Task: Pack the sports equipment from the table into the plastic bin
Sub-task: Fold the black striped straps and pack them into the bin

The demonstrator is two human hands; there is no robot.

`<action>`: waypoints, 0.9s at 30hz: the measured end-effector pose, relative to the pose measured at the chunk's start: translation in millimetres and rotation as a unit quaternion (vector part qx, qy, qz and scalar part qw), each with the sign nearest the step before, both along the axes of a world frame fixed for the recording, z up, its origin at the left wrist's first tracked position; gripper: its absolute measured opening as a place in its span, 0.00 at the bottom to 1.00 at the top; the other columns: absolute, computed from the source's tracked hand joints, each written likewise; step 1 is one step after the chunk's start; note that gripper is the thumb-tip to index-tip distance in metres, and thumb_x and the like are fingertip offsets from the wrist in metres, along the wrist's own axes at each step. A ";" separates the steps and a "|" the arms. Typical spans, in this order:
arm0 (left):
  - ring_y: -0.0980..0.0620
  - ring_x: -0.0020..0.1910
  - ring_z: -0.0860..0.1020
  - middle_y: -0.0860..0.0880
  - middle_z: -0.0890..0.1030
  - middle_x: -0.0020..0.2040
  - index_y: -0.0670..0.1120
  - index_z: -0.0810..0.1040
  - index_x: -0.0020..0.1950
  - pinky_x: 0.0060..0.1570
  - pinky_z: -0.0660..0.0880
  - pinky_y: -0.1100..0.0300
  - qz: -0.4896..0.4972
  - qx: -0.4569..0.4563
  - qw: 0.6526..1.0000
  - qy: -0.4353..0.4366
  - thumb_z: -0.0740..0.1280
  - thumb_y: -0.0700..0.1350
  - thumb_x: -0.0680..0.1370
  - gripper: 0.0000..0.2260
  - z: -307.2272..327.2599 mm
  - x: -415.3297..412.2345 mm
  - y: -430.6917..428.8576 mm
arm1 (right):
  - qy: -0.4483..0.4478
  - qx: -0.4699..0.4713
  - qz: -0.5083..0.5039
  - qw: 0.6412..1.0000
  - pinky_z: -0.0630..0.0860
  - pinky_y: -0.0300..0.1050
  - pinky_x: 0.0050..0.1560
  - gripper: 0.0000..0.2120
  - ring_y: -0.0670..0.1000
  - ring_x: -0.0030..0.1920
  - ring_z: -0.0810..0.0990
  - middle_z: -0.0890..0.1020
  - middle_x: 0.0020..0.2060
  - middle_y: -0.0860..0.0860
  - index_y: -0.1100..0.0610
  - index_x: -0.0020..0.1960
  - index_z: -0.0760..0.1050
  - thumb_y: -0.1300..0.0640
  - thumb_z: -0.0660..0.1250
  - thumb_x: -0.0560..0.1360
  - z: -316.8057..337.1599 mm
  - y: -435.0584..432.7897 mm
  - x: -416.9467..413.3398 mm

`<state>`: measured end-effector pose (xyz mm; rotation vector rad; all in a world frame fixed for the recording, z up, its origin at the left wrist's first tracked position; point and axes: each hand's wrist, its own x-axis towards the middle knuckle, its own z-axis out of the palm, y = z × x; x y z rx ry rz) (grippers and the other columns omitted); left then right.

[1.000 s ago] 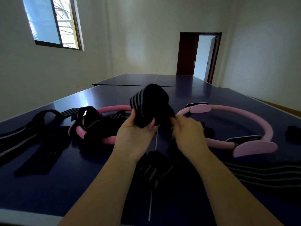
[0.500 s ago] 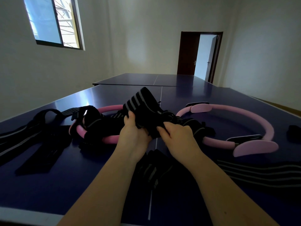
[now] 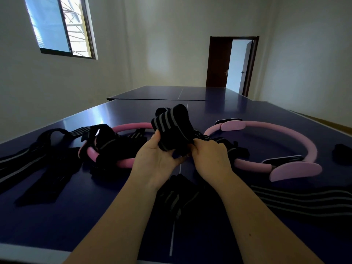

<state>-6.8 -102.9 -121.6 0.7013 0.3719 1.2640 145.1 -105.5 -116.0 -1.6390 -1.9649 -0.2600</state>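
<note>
A rolled black wrap with grey stripes (image 3: 171, 126) is held up just above the blue table (image 3: 57, 221), between both hands. My left hand (image 3: 155, 159) grips its lower left side, my right hand (image 3: 209, 155) pinches its lower right end. Two pink exercise rings lie behind: one (image 3: 131, 126) at left under black straps, one (image 3: 266, 147) at right with padded grips. More black striped wraps lie at far left (image 3: 28, 164), below my hands (image 3: 177, 199) and at right (image 3: 304, 202). No plastic bin is in view.
A small black item (image 3: 342, 154) sits at the right edge of the table. A second table (image 3: 171, 93) stands beyond, touching the far edge. A window is on the left wall, an open door at the back right.
The roll dipped toward the table half a second ago and is now raised and turned more upright. My right hand has moved in closer under its right end.
</note>
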 end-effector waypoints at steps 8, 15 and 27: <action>0.46 0.51 0.83 0.47 0.81 0.57 0.55 0.69 0.68 0.42 0.82 0.51 0.245 0.044 0.948 0.197 0.60 0.49 0.84 0.12 6.4 11.0 -2.3 | 0.249 -0.098 0.182 0.946 0.71 0.54 0.52 0.22 0.56 0.39 0.78 0.76 0.28 0.51 0.58 0.33 0.71 0.48 0.61 0.81 0.1 -22.5 -11.6; 0.51 0.59 0.81 0.49 0.82 0.58 0.54 0.73 0.62 0.62 0.77 0.46 0.299 0.193 0.884 0.304 0.64 0.42 0.82 0.11 -1.6 13.8 -2.8 | 0.572 -0.203 0.196 0.770 0.70 0.32 0.34 0.19 0.41 0.28 0.74 0.75 0.24 0.46 0.63 0.44 0.79 0.52 0.58 0.83 8.4 -30.3 -14.6; 0.54 0.55 0.81 0.54 0.81 0.55 0.54 0.74 0.60 0.58 0.79 0.52 0.305 0.144 0.844 0.417 0.68 0.41 0.79 0.13 -9.2 6.1 2.0 | 0.159 -0.066 -0.133 0.976 0.70 0.51 0.57 0.15 0.54 0.58 0.74 0.77 0.56 0.49 0.44 0.61 0.75 0.55 0.64 0.76 2.9 -13.1 27.5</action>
